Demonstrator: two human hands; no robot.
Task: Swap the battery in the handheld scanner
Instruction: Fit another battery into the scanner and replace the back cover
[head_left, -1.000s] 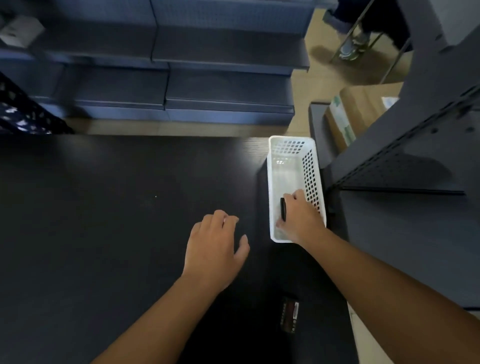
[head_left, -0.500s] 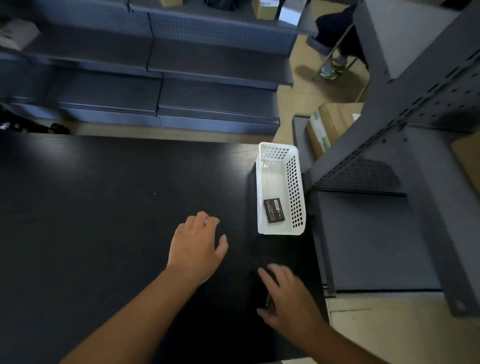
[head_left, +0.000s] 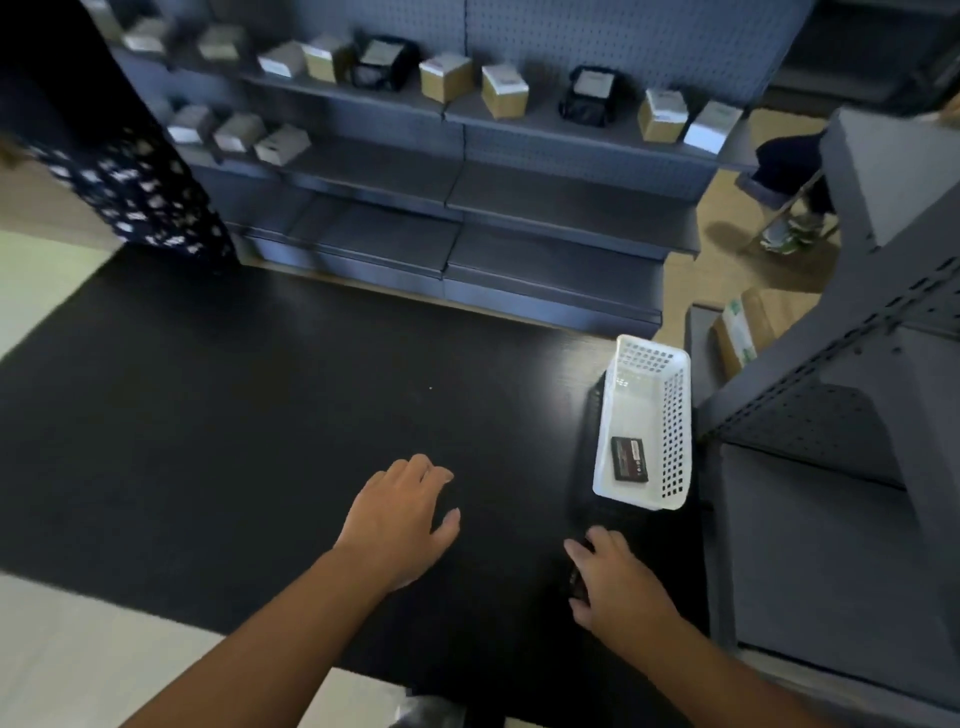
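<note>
Black table (head_left: 260, 415), matte top. At its right edge stands a white perforated basket (head_left: 675, 415) holding one dark battery (head_left: 629, 458). Left hand (head_left: 400, 514) rests flat on the top; right hand (head_left: 618, 582) covers a small dark object (head_left: 575, 579).

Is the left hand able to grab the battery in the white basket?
Probably yes. The battery lies uncovered in the open-topped basket, but the left hand must cross over toward the right hand.

Dim, blurred, edge-warped view; dark table (head_left: 260, 415) swallows detail.
</note>
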